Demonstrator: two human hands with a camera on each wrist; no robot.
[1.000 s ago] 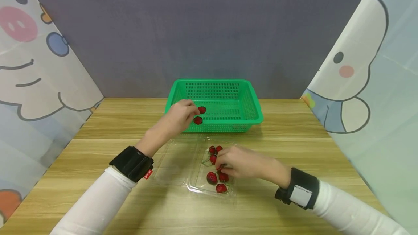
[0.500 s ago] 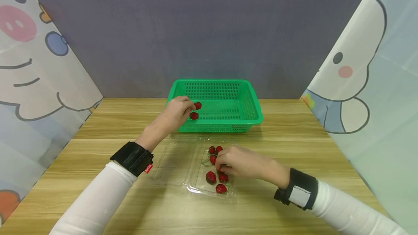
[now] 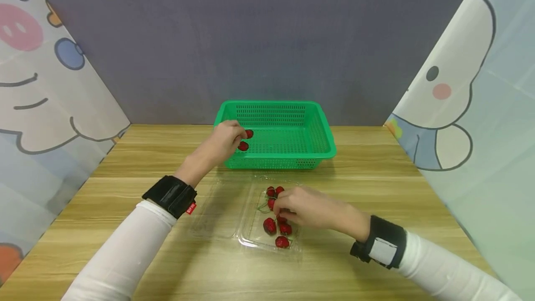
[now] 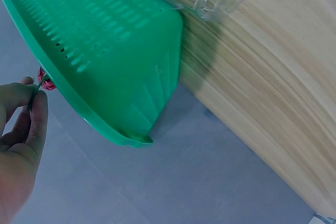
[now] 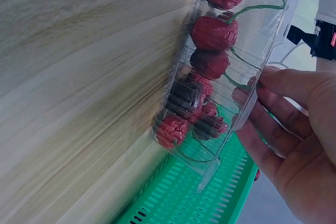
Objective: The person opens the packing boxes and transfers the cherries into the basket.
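In the head view my left hand (image 3: 223, 140) is over the left end of a green plastic basket (image 3: 277, 156). It pinches a green stem (image 4: 35, 92) between thumb and fingers. Two red cherries (image 3: 244, 146) are right beside its fingertips; the left wrist view shows one cherry (image 4: 47, 80), partly behind the basket rim. My right hand (image 3: 307, 208) reaches into a clear plastic box (image 3: 255, 244) of several red cherries (image 3: 270, 226). In the right wrist view, its thumb and fingertips pinch a cherry's stem (image 5: 234, 81) at the box edge. The fingers hide part of the cherries.
The box's clear lid (image 3: 215, 217) lies folded out to the left on the wooden table (image 3: 355, 254). A grey wall (image 3: 267, 36) stands behind the basket. Printed cartoon panels (image 3: 464, 106) flank the table on both sides.
My left hand has shifted left and slightly away from me, and the two cherries at its fingertips have moved along with it. My right hand has stayed nearly in place over the box.
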